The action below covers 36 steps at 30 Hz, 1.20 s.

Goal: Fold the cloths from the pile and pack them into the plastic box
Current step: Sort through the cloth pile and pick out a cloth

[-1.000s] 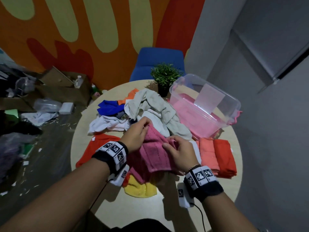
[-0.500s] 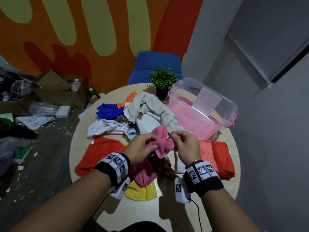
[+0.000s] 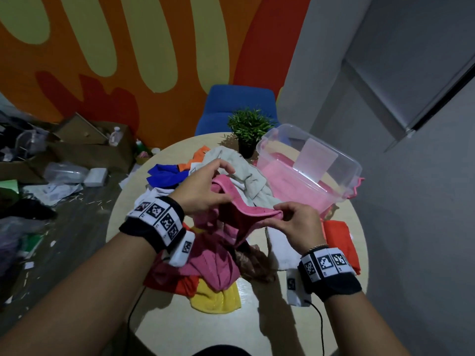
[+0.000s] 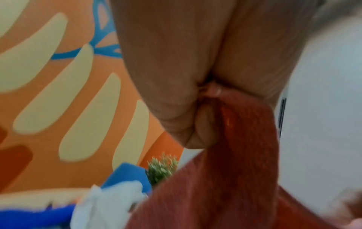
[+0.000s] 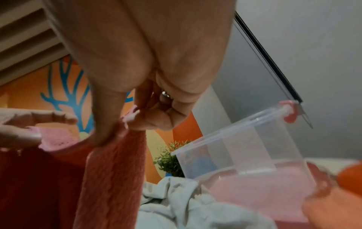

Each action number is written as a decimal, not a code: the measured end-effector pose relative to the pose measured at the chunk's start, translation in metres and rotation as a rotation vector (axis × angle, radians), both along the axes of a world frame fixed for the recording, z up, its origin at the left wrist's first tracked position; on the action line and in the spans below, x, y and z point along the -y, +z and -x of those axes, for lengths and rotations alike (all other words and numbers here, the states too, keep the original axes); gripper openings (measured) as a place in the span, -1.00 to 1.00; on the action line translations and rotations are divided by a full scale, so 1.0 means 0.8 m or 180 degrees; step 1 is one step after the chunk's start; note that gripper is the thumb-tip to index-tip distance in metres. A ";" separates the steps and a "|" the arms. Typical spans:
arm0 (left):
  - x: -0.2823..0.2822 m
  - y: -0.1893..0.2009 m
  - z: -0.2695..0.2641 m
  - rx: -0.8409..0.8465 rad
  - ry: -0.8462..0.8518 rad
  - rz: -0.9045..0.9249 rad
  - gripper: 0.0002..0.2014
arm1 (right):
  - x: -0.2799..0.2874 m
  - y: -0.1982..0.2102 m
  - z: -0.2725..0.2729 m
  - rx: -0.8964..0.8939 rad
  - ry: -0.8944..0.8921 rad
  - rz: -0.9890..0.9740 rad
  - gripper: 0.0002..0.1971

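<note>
Nearest, a yellow cloth [image 3: 218, 299] lies flat at the near edge of the round table [image 3: 257, 325], partly under the hanging pink cloth [image 3: 231, 242].

Pink cloth: terry, ribbed texture, hemmed edge; held up above the table, top edge stretched between both hands, rest drooping in loose folds onto the yellow one. Not yet folded.

Left hand [image 3: 205, 188]: fingers curled, grasping one end of the pink edge. Right hand [image 3: 295, 224]: thumb and fingertips pinching the other end.

Right of the hands, a folded orange stack [image 3: 339, 240] sits on the table, with a white cloth [image 3: 280, 247] beside it.

Beyond the hands, the pile [image 3: 239, 170]: beige, white, blue, orange cloths heaped loosely.

Farther right, the clear box [image 3: 308, 173], open, pink inside, near the table's far edge. A plant [image 3: 248, 129] stands just beside it; a blue chair [image 3: 239, 104] behind.
</note>
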State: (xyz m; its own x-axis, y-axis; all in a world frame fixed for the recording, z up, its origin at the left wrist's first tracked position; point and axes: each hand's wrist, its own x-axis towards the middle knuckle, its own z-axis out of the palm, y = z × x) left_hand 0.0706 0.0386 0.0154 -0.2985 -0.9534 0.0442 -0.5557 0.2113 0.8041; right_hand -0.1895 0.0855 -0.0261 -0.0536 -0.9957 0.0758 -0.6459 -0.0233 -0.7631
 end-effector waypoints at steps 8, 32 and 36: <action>0.028 0.007 -0.048 0.0082 0.0931 0.0456 -0.90 | 0.020 0.020 0.039 -0.0213 -0.0592 0.0455 -0.87; -0.039 0.059 0.067 -0.0723 -0.0065 0.0906 -0.61 | 0.025 0.143 -0.047 0.0457 0.0697 0.1496 -0.51; -0.023 0.038 0.059 -0.0686 0.0263 0.0981 -0.75 | 0.023 0.152 -0.044 -0.0097 0.0560 0.1845 -0.53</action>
State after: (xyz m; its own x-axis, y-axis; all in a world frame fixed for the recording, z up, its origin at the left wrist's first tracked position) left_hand 0.0238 0.0572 0.0456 -0.1739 -0.9060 0.3859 -0.4060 0.4230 0.8101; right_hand -0.1540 0.0668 0.0955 0.1189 -0.7854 0.6075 -0.6160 -0.5382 -0.5752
